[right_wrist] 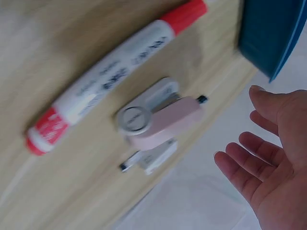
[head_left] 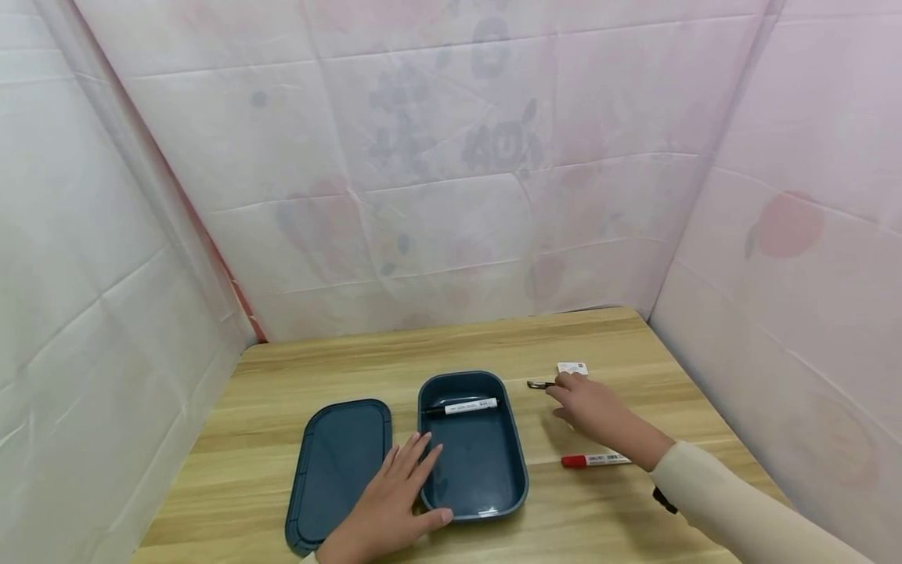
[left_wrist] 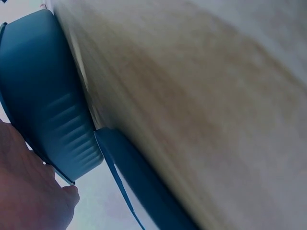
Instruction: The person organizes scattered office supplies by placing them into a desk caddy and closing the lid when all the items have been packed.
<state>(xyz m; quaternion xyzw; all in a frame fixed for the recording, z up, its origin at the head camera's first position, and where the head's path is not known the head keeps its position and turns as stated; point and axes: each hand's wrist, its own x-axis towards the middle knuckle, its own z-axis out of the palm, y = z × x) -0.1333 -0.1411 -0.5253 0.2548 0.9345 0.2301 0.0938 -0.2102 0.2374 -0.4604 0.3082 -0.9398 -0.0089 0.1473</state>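
My left hand (head_left: 395,493), fingers spread, rests on the near left rim of a dark blue plastic box (head_left: 520,462). Inside the box, toward its far end, lies a black-and-white marker (head_left: 470,406). My right hand (head_left: 599,415) reaches over the table right of the box, its fingers loosely bent with nothing between them. Below this hand lies a pink-and-white gadget with a round pivot (right_wrist: 168,124); the head view hides it. By the fingertips are a black pen (head_left: 539,385) and a small white item with printing (head_left: 572,368). A red-capped white marker (head_left: 592,460) lies nearer me, partly under the forearm.
The box's blue lid (head_left: 338,462) lies flat to its left, partly behind my left hand. The wooden table (head_left: 225,470) is enclosed by printed cloth walls (head_left: 423,235) at the back and both sides. Something small and black (head_left: 664,500) shows by the right sleeve.
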